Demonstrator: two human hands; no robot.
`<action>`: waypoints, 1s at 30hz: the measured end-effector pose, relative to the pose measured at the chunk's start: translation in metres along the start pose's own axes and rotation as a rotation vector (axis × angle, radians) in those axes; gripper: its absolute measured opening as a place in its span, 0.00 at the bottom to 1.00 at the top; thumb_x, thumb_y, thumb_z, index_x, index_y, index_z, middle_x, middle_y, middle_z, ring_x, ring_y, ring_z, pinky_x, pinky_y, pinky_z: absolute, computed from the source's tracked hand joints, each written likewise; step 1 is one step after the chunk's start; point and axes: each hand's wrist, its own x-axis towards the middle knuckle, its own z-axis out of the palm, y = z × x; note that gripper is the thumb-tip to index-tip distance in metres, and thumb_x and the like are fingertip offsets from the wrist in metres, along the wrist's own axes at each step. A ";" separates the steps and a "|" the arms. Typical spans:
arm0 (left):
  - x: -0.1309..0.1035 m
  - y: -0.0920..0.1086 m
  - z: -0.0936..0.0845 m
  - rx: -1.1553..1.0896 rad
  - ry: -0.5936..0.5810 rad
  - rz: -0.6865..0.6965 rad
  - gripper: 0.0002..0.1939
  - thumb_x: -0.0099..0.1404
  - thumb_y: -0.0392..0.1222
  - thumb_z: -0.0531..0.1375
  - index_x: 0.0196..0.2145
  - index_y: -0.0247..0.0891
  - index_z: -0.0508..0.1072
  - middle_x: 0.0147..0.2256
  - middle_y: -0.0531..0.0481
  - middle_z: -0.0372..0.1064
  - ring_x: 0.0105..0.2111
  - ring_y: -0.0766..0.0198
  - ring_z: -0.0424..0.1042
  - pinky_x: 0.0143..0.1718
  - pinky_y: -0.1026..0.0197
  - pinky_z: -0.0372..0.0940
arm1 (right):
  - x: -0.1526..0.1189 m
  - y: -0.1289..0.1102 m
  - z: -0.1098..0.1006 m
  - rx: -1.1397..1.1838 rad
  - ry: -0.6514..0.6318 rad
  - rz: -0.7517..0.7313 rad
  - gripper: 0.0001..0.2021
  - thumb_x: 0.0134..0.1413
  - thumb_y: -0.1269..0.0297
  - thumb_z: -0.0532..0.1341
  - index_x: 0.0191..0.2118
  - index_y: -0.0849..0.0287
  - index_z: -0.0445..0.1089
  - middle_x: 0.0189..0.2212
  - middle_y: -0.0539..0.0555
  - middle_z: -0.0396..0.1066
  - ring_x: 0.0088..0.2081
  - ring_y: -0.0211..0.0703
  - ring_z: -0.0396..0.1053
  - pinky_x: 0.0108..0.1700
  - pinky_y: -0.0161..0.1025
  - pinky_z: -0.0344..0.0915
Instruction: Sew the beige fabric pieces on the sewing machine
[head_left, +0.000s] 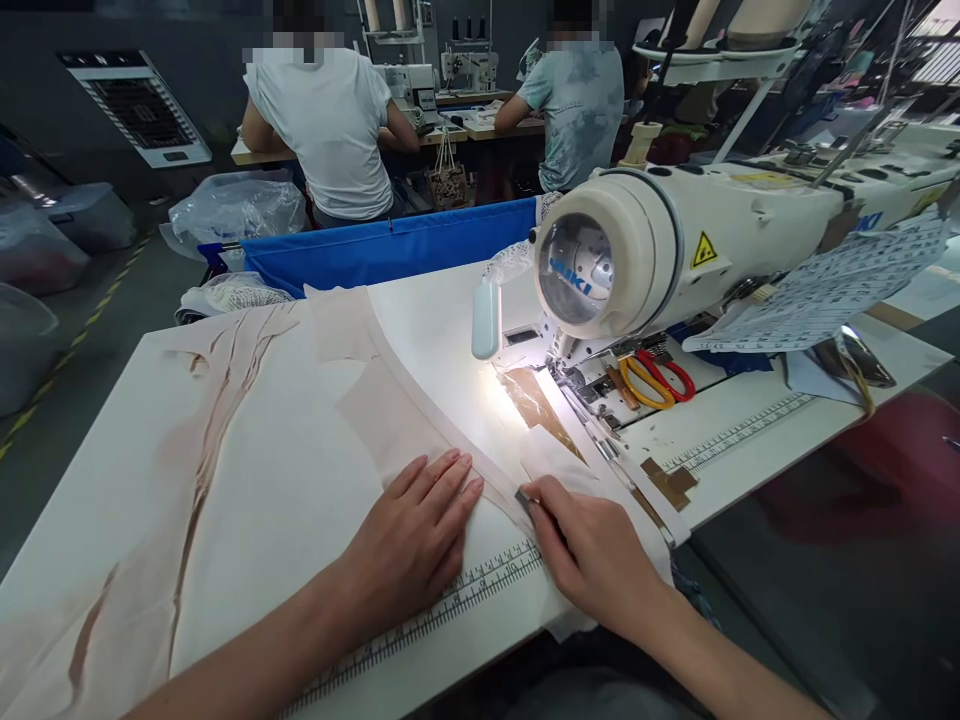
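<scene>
My left hand [424, 525] lies flat, fingers stretched out, on a pale pink fabric strip [375, 408] that curves across the white table. In my right hand [589, 540] the fingers are closed on a small grey metal piece [523, 496]; only its tip shows, so its kind is unclear. That tip rests at the near right end of the strip's narrow curved band. White fabric [555, 460] lies beside the right fingers, partly under the hand. Just beyond my right hand is the lit needle area of a sewing machine [637, 250].
Layered pale fabric pieces [217, 400] lie at the left. Yellow- and red-handled scissors [649, 380] lie beneath the machine arm. A ruler strip [487, 580] runs along the table's near edge. Blue cloth [390, 240] hangs at the far edge. Two people sit farther back.
</scene>
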 end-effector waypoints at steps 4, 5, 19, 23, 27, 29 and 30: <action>-0.002 0.003 0.003 -0.005 0.033 -0.018 0.22 0.65 0.38 0.50 0.56 0.32 0.65 0.58 0.34 0.61 0.59 0.46 0.60 0.56 0.44 0.60 | 0.007 -0.005 0.004 -0.002 0.045 0.002 0.10 0.62 0.71 0.47 0.39 0.60 0.65 0.21 0.49 0.71 0.22 0.40 0.69 0.24 0.35 0.55; -0.002 0.003 0.005 -0.008 0.041 -0.024 0.22 0.65 0.38 0.50 0.56 0.33 0.65 0.58 0.34 0.61 0.59 0.45 0.59 0.56 0.44 0.60 | 0.007 -0.006 0.006 -0.010 0.044 0.002 0.10 0.62 0.72 0.47 0.39 0.60 0.65 0.21 0.50 0.72 0.22 0.41 0.70 0.24 0.35 0.55; -0.004 0.005 0.007 0.011 0.005 -0.022 0.24 0.65 0.40 0.52 0.58 0.37 0.63 0.60 0.35 0.57 0.60 0.44 0.57 0.57 0.43 0.57 | 0.007 -0.006 0.018 -0.092 0.011 0.004 0.09 0.60 0.73 0.48 0.37 0.60 0.65 0.22 0.51 0.72 0.22 0.41 0.68 0.24 0.37 0.48; -0.002 0.006 0.004 0.006 -0.007 -0.030 0.22 0.65 0.41 0.52 0.56 0.37 0.65 0.59 0.34 0.59 0.59 0.44 0.58 0.55 0.45 0.59 | -0.008 -0.003 0.007 -0.088 -0.027 -0.025 0.11 0.59 0.73 0.48 0.33 0.59 0.65 0.20 0.50 0.69 0.21 0.41 0.67 0.24 0.37 0.49; 0.000 0.006 -0.003 -0.002 -0.031 -0.034 0.21 0.66 0.40 0.52 0.55 0.37 0.67 0.59 0.35 0.59 0.59 0.44 0.59 0.55 0.45 0.60 | -0.022 0.000 -0.007 -0.093 -0.069 -0.033 0.10 0.60 0.74 0.47 0.34 0.59 0.65 0.21 0.49 0.69 0.21 0.39 0.66 0.24 0.35 0.50; 0.000 0.002 -0.005 0.009 -0.038 -0.036 0.20 0.66 0.39 0.51 0.55 0.37 0.67 0.59 0.35 0.60 0.58 0.45 0.61 0.55 0.45 0.60 | -0.020 -0.001 -0.008 -0.132 -0.088 -0.029 0.10 0.59 0.74 0.48 0.33 0.59 0.65 0.21 0.49 0.69 0.21 0.39 0.66 0.24 0.35 0.50; 0.000 -0.001 -0.006 0.024 -0.034 -0.044 0.20 0.67 0.38 0.50 0.55 0.35 0.67 0.58 0.35 0.61 0.57 0.45 0.61 0.54 0.45 0.60 | -0.016 -0.001 -0.007 -0.157 -0.097 -0.028 0.09 0.58 0.74 0.49 0.33 0.59 0.65 0.21 0.49 0.69 0.21 0.39 0.66 0.24 0.35 0.49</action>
